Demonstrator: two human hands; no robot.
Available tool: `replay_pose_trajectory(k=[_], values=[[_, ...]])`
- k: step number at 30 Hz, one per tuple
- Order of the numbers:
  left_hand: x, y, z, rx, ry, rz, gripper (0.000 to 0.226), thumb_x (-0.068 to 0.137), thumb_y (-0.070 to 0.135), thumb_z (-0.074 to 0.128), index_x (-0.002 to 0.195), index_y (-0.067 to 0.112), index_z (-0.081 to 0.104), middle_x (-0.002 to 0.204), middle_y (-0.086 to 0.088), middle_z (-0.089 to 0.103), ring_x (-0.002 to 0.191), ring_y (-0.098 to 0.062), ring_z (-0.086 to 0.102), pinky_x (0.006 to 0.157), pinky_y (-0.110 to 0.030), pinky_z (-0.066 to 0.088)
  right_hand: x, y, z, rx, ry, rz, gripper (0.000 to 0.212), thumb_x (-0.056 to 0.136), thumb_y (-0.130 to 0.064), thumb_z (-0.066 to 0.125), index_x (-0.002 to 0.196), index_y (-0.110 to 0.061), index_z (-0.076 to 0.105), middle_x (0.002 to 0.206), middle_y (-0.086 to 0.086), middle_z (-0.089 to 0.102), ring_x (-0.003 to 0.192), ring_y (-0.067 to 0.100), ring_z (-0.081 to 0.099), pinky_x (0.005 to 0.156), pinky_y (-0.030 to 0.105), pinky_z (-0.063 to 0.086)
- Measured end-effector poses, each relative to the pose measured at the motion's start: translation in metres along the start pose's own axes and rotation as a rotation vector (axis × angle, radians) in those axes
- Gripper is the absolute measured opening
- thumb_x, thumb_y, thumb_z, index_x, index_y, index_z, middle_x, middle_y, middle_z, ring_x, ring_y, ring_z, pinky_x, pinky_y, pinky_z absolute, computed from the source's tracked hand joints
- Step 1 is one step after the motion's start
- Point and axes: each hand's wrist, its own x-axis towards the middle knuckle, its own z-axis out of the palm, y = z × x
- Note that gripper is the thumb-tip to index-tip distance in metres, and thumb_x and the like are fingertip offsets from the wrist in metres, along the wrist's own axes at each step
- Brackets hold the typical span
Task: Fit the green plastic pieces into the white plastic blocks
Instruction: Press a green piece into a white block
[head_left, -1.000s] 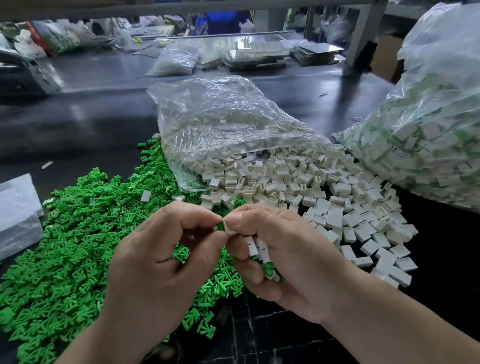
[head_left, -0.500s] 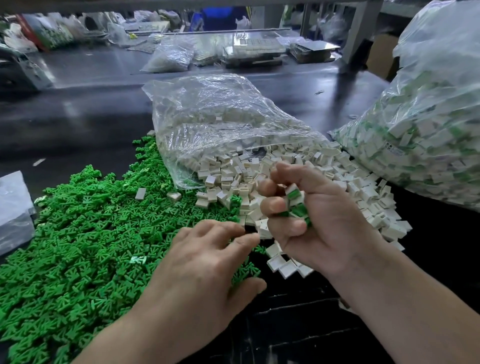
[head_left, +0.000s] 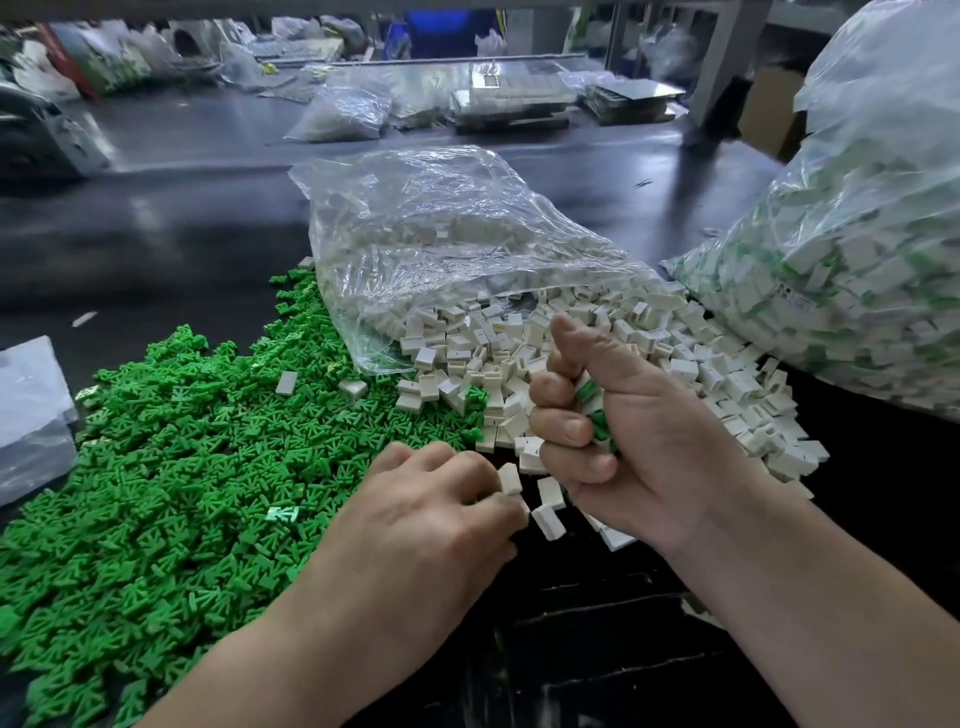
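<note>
Dark worktop (head_left: 197, 218), one head view. Left half: broad heap of green plastic pieces (head_left: 156, 467), loose, spread from the near left edge up to the mouth of a clear plastic bag (head_left: 441, 234). That bag lies on its side at centre, mouth toward the viewer, white plastic blocks (head_left: 649, 364) spilling from it in a loose pile that runs rightward and overlaps the green heap's edge; two stray blocks sit on top of the green. Far right: large clear bag of assembled white-and-green blocks (head_left: 857, 270), bulging, touching the white pile. Left hand (head_left: 431, 525): palm down at the seam between the two heaps, fingers curled, fingertips pinching one white block (head_left: 510, 478) at the pile's near edge. Right hand (head_left: 623, 441): raised just above the white pile, clenched into a fist around a cluster of fitted blocks (head_left: 592, 410), green and white showing between thumb and fingers. Near left edge: folded clear plastic sheet (head_left: 31, 415). Background: further bags and trays, blurred
</note>
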Motion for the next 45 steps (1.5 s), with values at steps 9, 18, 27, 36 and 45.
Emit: replay_pose_trajectory(k=[9, 18, 27, 36, 45], values=[[0.003, 0.001, 0.003, 0.012, 0.018, -0.065, 0.020, 0.090, 0.040, 0.055, 0.102, 0.031, 0.068, 0.091, 0.012, 0.061, 0.083, -0.016, 0.056, 0.073, -0.038, 0.044, 0.001, 0.003, -0.001, -0.162, 0.018, -0.020, 0.027, 0.081, -0.033, 0.073, 0.082, -0.017, 0.051, 0.068, 0.000, 0.052, 0.045, 0.008, 0.043, 0.031, 0.017, 0.032], [0.002, -0.001, 0.004, 0.007, 0.029, -0.061, 0.013, 0.091, 0.038, 0.052, 0.090, 0.030, 0.062, 0.089, 0.012, 0.059, 0.081, -0.015, 0.052, 0.072, -0.036, 0.042, 0.000, 0.006, 0.001, -0.247, 0.022, -0.025, 0.032, 0.080, -0.036, 0.077, 0.082, -0.017, 0.050, 0.068, 0.000, 0.052, 0.046, 0.009, 0.043, 0.032, 0.018, 0.031], [0.000, -0.013, -0.005, -0.280, 0.398, -0.323, 0.032, 0.090, 0.041, 0.057, 0.120, 0.031, 0.057, 0.096, 0.022, 0.057, 0.087, 0.004, 0.056, 0.076, -0.009, 0.045, -0.006, 0.011, 0.005, -0.575, 0.015, -0.021, 0.022, 0.091, -0.031, 0.072, 0.075, -0.020, 0.062, 0.068, 0.002, 0.054, 0.044, 0.012, 0.044, 0.034, 0.018, 0.032], [0.000, -0.005, -0.014, -0.356, 0.496, -0.179, 0.046, 0.082, 0.038, 0.066, 0.122, 0.017, 0.059, 0.101, 0.009, 0.058, 0.087, -0.002, 0.058, 0.075, -0.009, 0.046, -0.011, 0.014, 0.010, -0.623, -0.094, 0.180, 0.017, 0.087, -0.034, 0.073, 0.078, -0.021, 0.068, 0.065, 0.001, 0.055, 0.044, 0.009, 0.044, 0.036, 0.015, 0.029], [-0.010, -0.003, -0.024, -1.016, 0.365, -0.313, 0.015, 0.082, 0.025, 0.071, 0.095, 0.030, 0.070, 0.084, 0.009, 0.075, 0.075, -0.004, 0.070, 0.065, -0.013, 0.053, -0.009, 0.009, 0.008, -0.428, -0.252, 0.231, 0.018, 0.090, -0.025, 0.063, 0.075, -0.016, 0.068, 0.070, 0.002, 0.054, 0.045, 0.007, 0.045, 0.033, 0.015, 0.031]])
